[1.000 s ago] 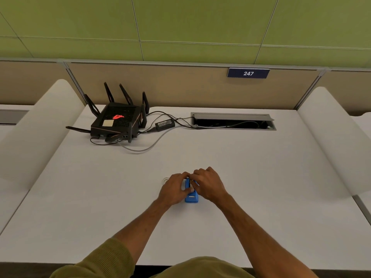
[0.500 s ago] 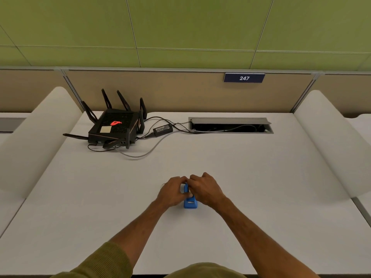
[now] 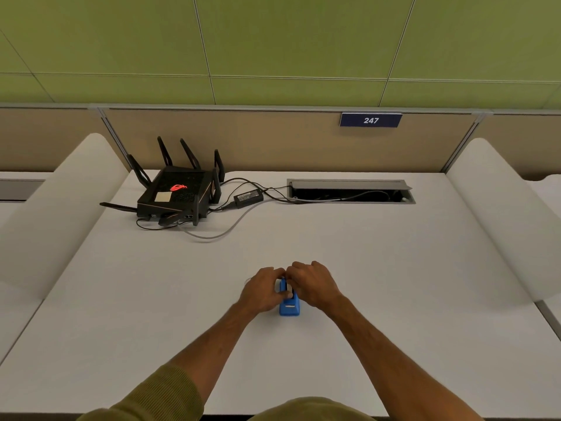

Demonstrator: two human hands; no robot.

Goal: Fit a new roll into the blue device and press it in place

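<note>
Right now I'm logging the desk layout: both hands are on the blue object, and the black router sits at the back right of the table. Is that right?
Not quite. The head view shows the black router at the back left of the table, not the right. The rest holds: the left hand and the right hand are both on the blue object.

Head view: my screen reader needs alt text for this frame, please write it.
Both hands, left hand and right hand, close round a small blue device on a white desk. At the back left sits a black router with antennas; its cables run to an open cable hatch.
</note>
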